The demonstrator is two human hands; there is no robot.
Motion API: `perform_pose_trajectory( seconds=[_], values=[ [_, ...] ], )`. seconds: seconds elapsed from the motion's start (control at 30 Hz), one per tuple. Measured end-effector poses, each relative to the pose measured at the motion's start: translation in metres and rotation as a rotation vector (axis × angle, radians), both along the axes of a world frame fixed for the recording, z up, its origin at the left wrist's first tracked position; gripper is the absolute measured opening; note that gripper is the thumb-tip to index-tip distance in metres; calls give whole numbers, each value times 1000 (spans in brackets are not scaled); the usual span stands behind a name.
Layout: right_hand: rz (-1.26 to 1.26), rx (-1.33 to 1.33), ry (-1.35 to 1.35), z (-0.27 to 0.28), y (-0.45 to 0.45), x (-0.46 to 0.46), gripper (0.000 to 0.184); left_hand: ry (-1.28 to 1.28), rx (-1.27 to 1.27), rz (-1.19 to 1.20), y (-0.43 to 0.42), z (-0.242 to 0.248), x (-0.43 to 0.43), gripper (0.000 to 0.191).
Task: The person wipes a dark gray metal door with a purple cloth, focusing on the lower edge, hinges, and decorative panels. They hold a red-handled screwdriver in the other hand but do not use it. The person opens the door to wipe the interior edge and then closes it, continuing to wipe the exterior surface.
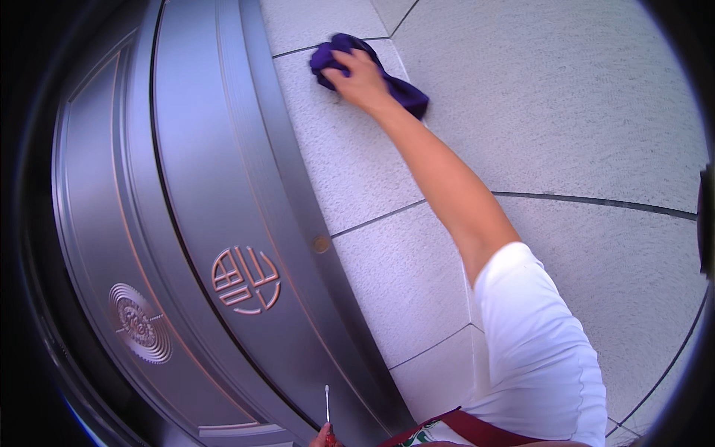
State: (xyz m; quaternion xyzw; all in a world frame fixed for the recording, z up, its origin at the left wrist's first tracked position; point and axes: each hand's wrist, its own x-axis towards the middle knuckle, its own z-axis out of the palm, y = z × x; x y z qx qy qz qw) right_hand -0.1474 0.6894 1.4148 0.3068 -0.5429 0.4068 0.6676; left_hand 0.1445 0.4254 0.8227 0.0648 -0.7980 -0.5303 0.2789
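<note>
My right hand (363, 82), its arm stretched far up, grips a bunched dark purple cloth (410, 98). The cloth is pressed against a rough, light stone tile (357, 151) beside the door frame. One end of the cloth trails to the right, near the tile's edge. At the bottom of the view, only a bit of my left hand (319, 437) shows. It holds a flat-blade screwdriver (327, 405) by its red handle, with the metal shaft pointing up. Most of that hand is cut off by the picture's edge.
To the left stands a grey metal door (195, 167) with copper-toned lines, a raised round emblem (246, 279) and a ringed ornament (139, 324). A small round brass-coloured disc (321, 244) sits on the door frame (301, 190). Large stone tiles with dark joints cover the wall (558, 112) at right.
</note>
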Motion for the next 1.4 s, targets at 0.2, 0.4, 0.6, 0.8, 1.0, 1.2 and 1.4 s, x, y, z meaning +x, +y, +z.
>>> perform_pose_trajectory(
  seconds=[0.2, 0.4, 0.6, 0.8, 1.0, 1.2, 1.4],
  values=[
    [-208, 151, -25, -50, -39, -26, 43, -15, -242, 125, 23, -12, -1, 34],
    [-143, 425, -209, -454, -32, -8, 45, 69, -106, -21, 16, -7, -4, 35],
    [-45, 663, -1653, -715, 53, 82, 44, 187, -430, 103, 14, -2, 8, 46],
    [279, 4, -1157, -576, 76, 66, 25, 80, -394, 58, 10, -4, 16, 49],
    [-47, -9, -303, -342, 53, 2, 39, 62, -332, -43, 8, -1, 20, 49],
    [-333, 122, -236, -465, 59, -82, 60, 106, -386, 36, -2, -25, 30, 47],
    [-337, 917, -1819, -778, 98, 43, 47, -4, -126, 84, -47, -89, 60, 33]
  ],
)
